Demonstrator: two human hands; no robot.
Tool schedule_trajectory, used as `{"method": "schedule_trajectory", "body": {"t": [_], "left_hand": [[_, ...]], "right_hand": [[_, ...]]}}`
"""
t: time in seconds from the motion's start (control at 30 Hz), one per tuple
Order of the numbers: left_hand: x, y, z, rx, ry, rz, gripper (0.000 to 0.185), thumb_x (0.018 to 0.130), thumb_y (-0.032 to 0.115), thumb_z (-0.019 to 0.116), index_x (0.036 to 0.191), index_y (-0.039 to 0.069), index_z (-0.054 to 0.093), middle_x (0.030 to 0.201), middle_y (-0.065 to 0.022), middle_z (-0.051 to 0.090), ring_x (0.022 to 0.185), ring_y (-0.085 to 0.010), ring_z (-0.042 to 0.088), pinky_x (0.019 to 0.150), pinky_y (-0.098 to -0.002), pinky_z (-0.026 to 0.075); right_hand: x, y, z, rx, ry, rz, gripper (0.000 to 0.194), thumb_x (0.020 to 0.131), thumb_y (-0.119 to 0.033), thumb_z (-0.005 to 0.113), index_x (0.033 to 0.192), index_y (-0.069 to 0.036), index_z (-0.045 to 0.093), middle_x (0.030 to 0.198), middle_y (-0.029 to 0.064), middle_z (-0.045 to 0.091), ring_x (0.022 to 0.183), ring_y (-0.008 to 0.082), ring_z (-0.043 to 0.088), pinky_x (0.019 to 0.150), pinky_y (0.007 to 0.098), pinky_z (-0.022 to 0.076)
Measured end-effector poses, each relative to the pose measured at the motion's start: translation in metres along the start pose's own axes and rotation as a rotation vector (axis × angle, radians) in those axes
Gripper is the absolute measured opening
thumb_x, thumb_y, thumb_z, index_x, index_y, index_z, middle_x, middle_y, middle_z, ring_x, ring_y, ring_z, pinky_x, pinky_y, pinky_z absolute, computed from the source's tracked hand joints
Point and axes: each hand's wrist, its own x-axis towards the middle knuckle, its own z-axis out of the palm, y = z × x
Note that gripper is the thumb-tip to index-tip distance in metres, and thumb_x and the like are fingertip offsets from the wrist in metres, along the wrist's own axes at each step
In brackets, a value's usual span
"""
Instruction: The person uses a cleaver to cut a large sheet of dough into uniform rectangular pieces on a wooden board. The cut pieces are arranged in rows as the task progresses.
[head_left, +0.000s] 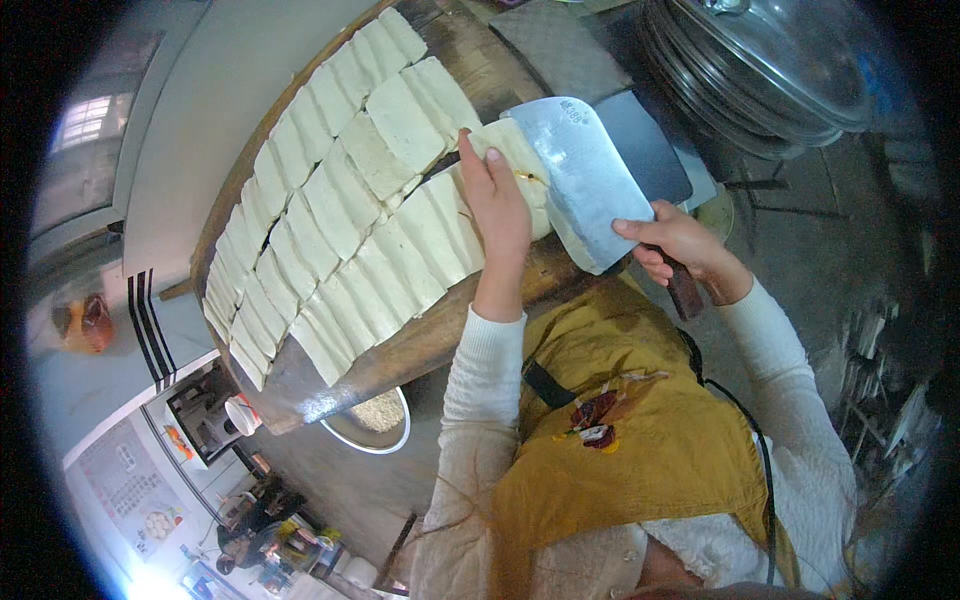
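My right hand (679, 244) grips a wide-bladed cleaver (592, 176) by its dark wooden handle, with the thumb pressed on the blade. The broad metal face is turned upward and lies against the right side of a pale tofu block (514, 142). My left hand (499, 199) rests on the left part of this block, its fingers extended and thumb apart from them. Left of the hand, tofu slices (382, 255) lean over one another in several rows across a thick wooden board (420, 337). The block's underside is hidden.
Glass-like lids (757, 67) are stacked at the upper right. A dark flat slab (559, 49) lies beyond the cleaver. Below the board's front edge stands a metal-rimmed basin (379, 420) with pale grainy contents. A white counter (180, 330) adjoins the left.
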Motion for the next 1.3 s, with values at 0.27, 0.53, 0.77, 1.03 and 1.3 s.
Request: {"method": "schedule_trajectory", "body": {"t": [0.27,0.53,0.77,1.03,1.3], "left_hand": [[0.002,-0.010,-0.002,-0.054,-0.017,-0.014,0.053,0.104,0.020,0.038,0.146,-0.010,0.024,0.145,-0.0276,0.037,0.134,-0.0349,0.039,0.111,-0.0378,0.030],[-0.010,0.012,-0.026,0.098,0.106,0.173,0.064,0.099,0.022,0.049,0.146,-0.010,0.022,0.151,-0.0331,0.024,0.140,-0.0450,0.026,0.116,-0.0444,0.023],[-0.037,-0.007,-0.067,0.737,0.056,0.220,0.059,0.097,0.029,0.050,0.145,-0.003,0.035,0.154,-0.0257,0.025,0.144,-0.0420,0.022,0.116,-0.0533,0.019],[-0.018,-0.059,-0.092,0.987,-0.056,0.227,0.055,0.102,0.032,0.042,0.146,0.001,0.036,0.155,-0.0190,0.029,0.144,-0.0369,0.024,0.117,-0.0518,0.017],[-0.018,-0.029,-0.080,0.659,-0.015,0.195,0.053,0.102,0.025,0.044,0.144,-0.004,0.035,0.151,-0.0244,0.033,0.142,-0.0378,0.028,0.116,-0.0463,0.022]], "right_hand": [[0.026,-0.003,0.038,0.014,-0.007,0.006,0.035,0.095,-0.032,0.063,0.075,-0.007,0.048,0.051,-0.0002,0.044,0.036,0.0102,0.043,0.036,0.0293,0.0398],[0.009,0.005,0.071,-0.188,0.076,-0.158,0.030,0.094,-0.022,0.064,0.072,-0.005,0.053,0.048,0.0017,0.049,0.036,0.0107,0.046,0.038,0.0278,0.0392],[0.033,0.037,0.132,-0.053,-0.026,-0.116,0.017,0.087,-0.012,0.064,0.074,-0.004,0.055,0.051,0.0009,0.052,0.040,0.0111,0.050,0.041,0.0287,0.0413],[-0.023,0.020,0.083,-0.257,-0.044,-0.057,0.017,0.087,-0.017,0.066,0.085,-0.001,0.058,0.052,0.0026,0.055,0.040,0.0103,0.050,0.041,0.0280,0.0416],[-0.053,-0.006,0.005,0.138,0.329,-0.177,0.028,0.091,-0.026,0.067,0.092,-0.002,0.053,0.048,-0.0014,0.046,0.032,0.0072,0.041,0.030,0.0241,0.0339]]}}
